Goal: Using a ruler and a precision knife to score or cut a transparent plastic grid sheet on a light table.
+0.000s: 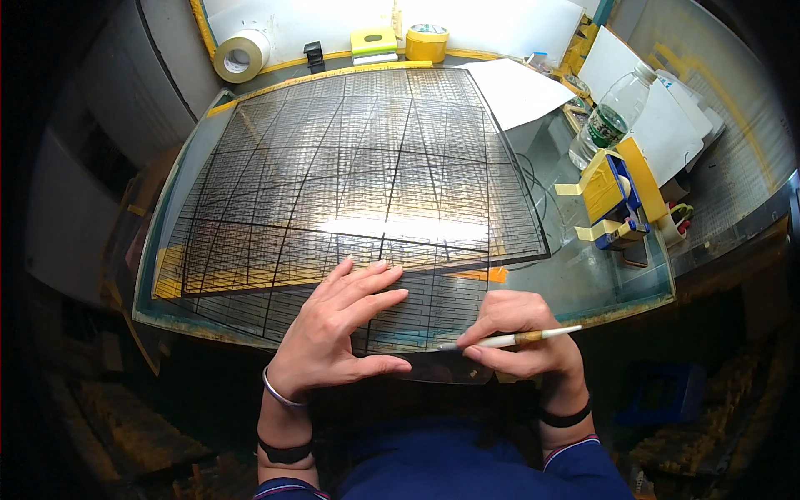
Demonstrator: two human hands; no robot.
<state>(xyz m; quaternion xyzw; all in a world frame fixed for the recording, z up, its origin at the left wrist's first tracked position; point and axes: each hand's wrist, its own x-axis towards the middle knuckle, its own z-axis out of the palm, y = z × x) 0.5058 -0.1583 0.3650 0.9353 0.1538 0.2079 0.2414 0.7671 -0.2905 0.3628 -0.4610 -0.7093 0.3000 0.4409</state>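
A large see-through film (350, 179) printed with dense black lines lies over the glass table, its front part reaching the near edge. My left hand (337, 325) rests on the film's front part, fingers spread and stretched out, with nothing in it. Pinched in my right hand (521, 333) is a slim white brush-like pen (546, 335) with a brownish band. Its dark tip points left, at the film's front edge. Whether the tip touches the film I cannot tell. A bright glare lies across the middle of the film.
The glass table (575, 287) has a tape dispenser (612, 196) and a plastic bottle (612, 117) on its right. White paper (517, 92) lies at the back right. Along the back stand a tape roll (242, 56), a black clip (313, 57), a yellow-green box (373, 42) and a yellow tub (427, 43).
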